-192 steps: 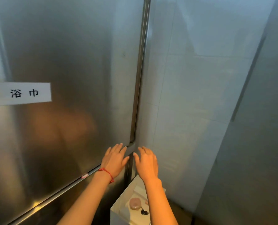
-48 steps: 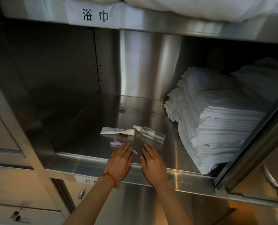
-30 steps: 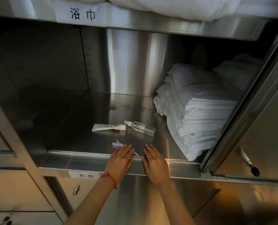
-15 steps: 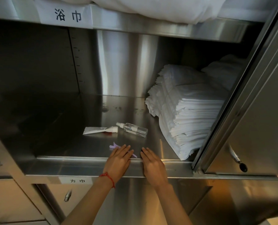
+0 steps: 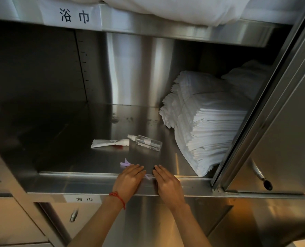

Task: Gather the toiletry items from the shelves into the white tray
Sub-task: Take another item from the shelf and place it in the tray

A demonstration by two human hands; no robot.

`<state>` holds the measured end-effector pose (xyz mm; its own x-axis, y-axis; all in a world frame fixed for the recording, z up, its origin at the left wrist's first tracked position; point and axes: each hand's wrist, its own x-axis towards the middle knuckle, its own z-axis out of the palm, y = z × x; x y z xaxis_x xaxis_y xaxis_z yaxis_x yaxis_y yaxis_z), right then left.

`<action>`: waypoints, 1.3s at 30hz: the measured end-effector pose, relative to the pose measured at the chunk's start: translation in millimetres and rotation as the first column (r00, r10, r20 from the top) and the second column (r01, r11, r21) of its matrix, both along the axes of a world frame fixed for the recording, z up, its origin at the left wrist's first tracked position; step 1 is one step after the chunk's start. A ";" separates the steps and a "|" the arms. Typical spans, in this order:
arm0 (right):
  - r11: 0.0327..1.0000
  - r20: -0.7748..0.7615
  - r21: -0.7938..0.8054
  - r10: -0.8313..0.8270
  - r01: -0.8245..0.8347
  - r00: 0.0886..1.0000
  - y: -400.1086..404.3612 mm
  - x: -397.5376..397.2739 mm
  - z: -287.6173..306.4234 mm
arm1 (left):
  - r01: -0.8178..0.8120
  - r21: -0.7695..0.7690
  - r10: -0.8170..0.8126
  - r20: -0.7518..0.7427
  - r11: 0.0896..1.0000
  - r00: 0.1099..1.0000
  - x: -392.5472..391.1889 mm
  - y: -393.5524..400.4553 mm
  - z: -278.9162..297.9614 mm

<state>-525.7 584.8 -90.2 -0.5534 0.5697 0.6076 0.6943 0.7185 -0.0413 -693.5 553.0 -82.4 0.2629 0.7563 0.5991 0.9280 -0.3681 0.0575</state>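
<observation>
Both hands lie flat, fingers straight and together, on the shelf's front lip [image 5: 87,182], holding nothing. My left hand [image 5: 128,179] has its fingertips touching or just covering the purple clip [image 5: 125,163]. My right hand [image 5: 166,182] rests beside it. Farther in, the white tube [image 5: 109,143] and the clear spray bottle [image 5: 146,142] lie flat, long axes running left-right, caps nearly meeting. I judge the clip nearest, left hand first. No white tray is in view.

A white label [image 5: 71,16] on the front edge of the upper shelf [image 5: 183,29] reads 浴巾 in black. A smaller white label [image 5: 83,199] on the front edge of the lower shelf [image 5: 68,184] reads 方巾. The tube's [image 5: 109,143] print is too small to read.
</observation>
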 end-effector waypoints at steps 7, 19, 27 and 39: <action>0.999 -0.015 0.009 0.035 -0.035 0.999 -0.8 3.0 -2.5 | 0.028 0.001 -0.027 -0.016 1.000 0.999 2.5 -2.1 1.3; 0.990 -0.078 0.111 0.098 -0.089 0.992 6.9 11.8 4.0 | 0.057 0.074 -0.057 -0.004 0.996 0.998 4.2 5.0 6.6; 0.976 -0.106 0.213 0.069 -0.045 0.992 10.9 22.2 14.0 | 0.110 0.184 -0.111 -0.001 0.977 0.994 13.6 12.8 15.8; 0.971 -0.080 0.179 -0.148 0.160 0.986 -22.1 47.6 28.2 | 0.291 0.287 -0.316 0.044 0.913 0.948 34.7 21.3 19.3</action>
<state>-478.0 562.7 -61.9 -0.4230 0.5203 0.7419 0.7976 0.6023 0.0324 -658.7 574.3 -63.1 0.3909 0.4522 0.8017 0.7652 -0.6437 -0.0101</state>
